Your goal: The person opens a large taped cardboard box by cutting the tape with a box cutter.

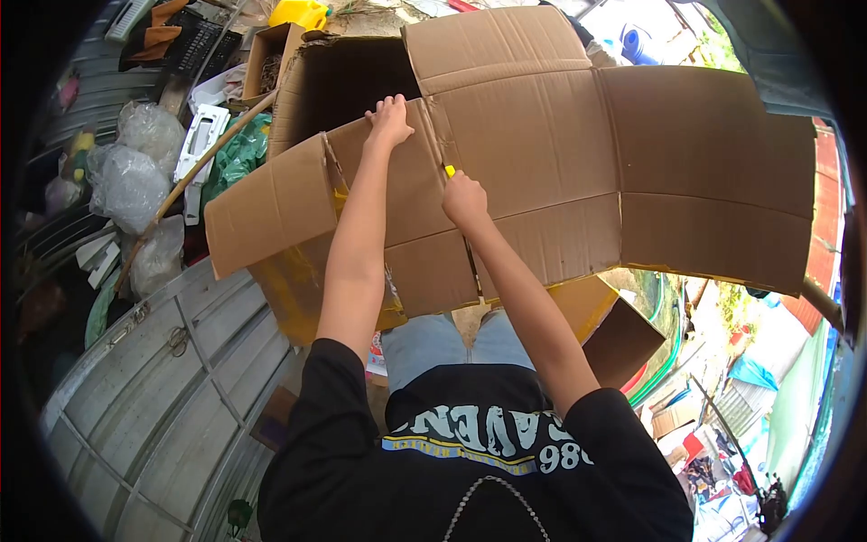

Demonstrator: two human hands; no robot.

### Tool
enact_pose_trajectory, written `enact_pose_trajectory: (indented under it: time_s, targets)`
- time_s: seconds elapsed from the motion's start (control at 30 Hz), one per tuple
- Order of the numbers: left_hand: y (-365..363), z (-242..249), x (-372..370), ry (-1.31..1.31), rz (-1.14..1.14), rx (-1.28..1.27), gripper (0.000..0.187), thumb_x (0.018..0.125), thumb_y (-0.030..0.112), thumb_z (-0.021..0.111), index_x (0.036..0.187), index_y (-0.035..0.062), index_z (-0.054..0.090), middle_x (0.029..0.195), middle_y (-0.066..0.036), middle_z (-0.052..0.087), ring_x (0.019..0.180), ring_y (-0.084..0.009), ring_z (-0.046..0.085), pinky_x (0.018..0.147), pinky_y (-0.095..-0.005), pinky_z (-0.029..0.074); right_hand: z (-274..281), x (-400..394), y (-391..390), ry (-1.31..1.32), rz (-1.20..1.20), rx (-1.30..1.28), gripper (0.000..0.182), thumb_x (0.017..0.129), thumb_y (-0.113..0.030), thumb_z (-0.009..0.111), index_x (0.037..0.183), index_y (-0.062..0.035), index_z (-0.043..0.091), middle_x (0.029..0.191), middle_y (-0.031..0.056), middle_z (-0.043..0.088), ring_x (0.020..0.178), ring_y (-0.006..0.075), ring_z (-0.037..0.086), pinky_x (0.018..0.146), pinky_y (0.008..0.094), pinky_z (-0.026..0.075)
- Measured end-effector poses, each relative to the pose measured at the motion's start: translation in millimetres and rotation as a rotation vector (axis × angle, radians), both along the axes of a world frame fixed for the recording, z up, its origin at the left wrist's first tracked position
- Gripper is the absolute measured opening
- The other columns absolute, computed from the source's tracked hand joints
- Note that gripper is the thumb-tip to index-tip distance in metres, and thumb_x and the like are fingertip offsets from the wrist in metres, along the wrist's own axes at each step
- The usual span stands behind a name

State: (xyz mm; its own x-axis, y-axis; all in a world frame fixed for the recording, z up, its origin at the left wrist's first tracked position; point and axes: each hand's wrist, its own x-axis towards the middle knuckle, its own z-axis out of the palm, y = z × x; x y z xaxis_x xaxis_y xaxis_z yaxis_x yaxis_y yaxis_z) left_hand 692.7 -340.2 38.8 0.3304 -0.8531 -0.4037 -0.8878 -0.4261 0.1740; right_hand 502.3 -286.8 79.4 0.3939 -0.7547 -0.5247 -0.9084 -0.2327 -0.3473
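Note:
A large brown cardboard box, its panels folded out, stands before me. My left hand holds the upper edge of a front panel, beside the dark opening. My right hand is closed around a yellow box cutter. Only the cutter's yellow end shows above the fist; its blade is hidden. The fist rests by the seam between two panels, and a dark slit runs below it to the lower edge. Yellowish tape remnants cling to the lower left cardboard.
At left lie clear plastic bags, a white plastic part, a green bag and a long wooden stick. Metal framed panels lean at lower left. Another open carton and a green hose are at right.

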Motion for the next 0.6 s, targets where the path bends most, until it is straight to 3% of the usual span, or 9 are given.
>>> enact_pose_trajectory:
  time_s: [0.1, 0.2, 0.33, 0.4, 0.53, 0.6]
  targets:
    - [2, -7, 6, 0.061, 0.037, -0.019, 0.059, 0.063, 0.020, 0.078, 0.110, 0.0073, 0.045, 0.115, -0.013, 0.049, 0.113, -0.0313, 0.043, 0.091, -0.0555, 0.033, -3, -9, 18, -0.070, -0.084, -0.040, 0.013, 0.080, -0.006, 0.049, 0.090, 0.0014, 0.048, 0.082, 0.0201, 0.062, 0.075, 0.0356, 0.063, 0.065, 0.0422, 0.052]
    - [5, -9, 12, 0.127, 0.041, -0.012, 0.058, 0.062, 0.020, 0.078, 0.109, 0.0089, 0.046, 0.113, -0.013, 0.049, 0.112, -0.0313, 0.044, 0.091, -0.0546, 0.033, 15, -33, 42, 0.022, -0.002, -0.103, 0.011, 0.082, -0.007, 0.050, 0.088, 0.0015, 0.052, 0.078, 0.0168, 0.063, 0.071, 0.0289, 0.065, 0.061, 0.0362, 0.054]
    - [-2, 1, 4, 0.114, 0.016, -0.004, 0.057, 0.065, 0.020, 0.077, 0.110, 0.0087, 0.045, 0.113, -0.013, 0.050, 0.111, -0.0315, 0.044, 0.092, -0.0565, 0.033, 10, -40, 44, 0.044, 0.025, -0.087, 0.013, 0.082, -0.008, 0.050, 0.090, 0.0021, 0.051, 0.076, 0.0166, 0.063, 0.071, 0.0291, 0.065, 0.060, 0.0371, 0.054]
    - [1, 10, 0, 0.042, -0.027, 0.002, 0.056, 0.067, 0.019, 0.075, 0.112, 0.0076, 0.043, 0.113, -0.013, 0.049, 0.112, -0.0314, 0.044, 0.092, -0.0576, 0.033, -8, -28, 29, -0.022, -0.012, 0.035, 0.015, 0.080, -0.007, 0.049, 0.093, 0.0009, 0.046, 0.079, 0.0201, 0.062, 0.075, 0.0347, 0.063, 0.063, 0.0423, 0.052]
    - [7, 3, 2, -0.015, -0.001, -0.032, 0.056, 0.069, 0.019, 0.073, 0.113, 0.0067, 0.042, 0.116, -0.013, 0.048, 0.114, -0.0313, 0.042, 0.091, -0.0591, 0.033, -12, -23, 18, -0.008, 0.034, 0.098, 0.022, 0.080, -0.009, 0.050, 0.100, 0.0008, 0.044, 0.081, 0.0212, 0.062, 0.077, 0.0343, 0.064, 0.065, 0.0418, 0.052]
    - [8, -3, 12, 0.070, 0.036, -0.009, 0.054, 0.070, 0.017, 0.073, 0.113, 0.0075, 0.042, 0.117, -0.013, 0.047, 0.115, -0.0311, 0.042, 0.093, -0.0612, 0.029, 6, -38, 49, 0.092, 0.002, 0.076, 0.029, 0.081, -0.011, 0.052, 0.108, -0.0010, 0.048, 0.084, 0.0186, 0.064, 0.080, 0.0292, 0.065, 0.071, 0.0372, 0.053]
